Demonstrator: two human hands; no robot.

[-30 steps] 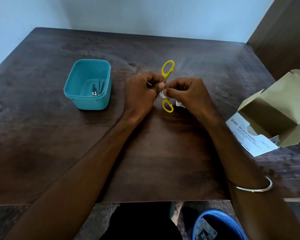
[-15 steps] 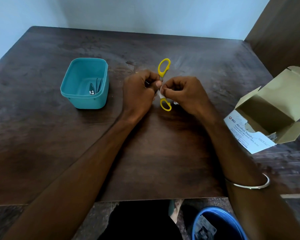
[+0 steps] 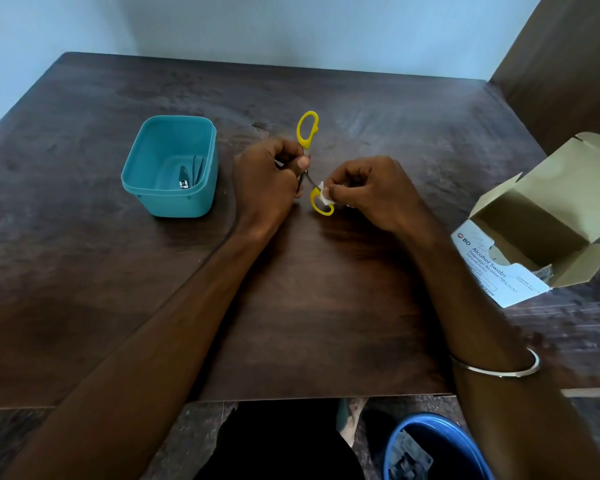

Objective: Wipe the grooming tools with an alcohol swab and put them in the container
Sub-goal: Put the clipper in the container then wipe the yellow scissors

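Mid-surface, your left hand gripped the yellow-handled steel scissors at the pivot; your right hand pinched the small white swab on a blade. Light, stiff, slick steel: best held by the handles.

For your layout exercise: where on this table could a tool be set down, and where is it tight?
Bare wood lies behind the teal container toward the wall, and in front of it. Crowded: the centre, where both hands hold the scissors, and beside the swab box.
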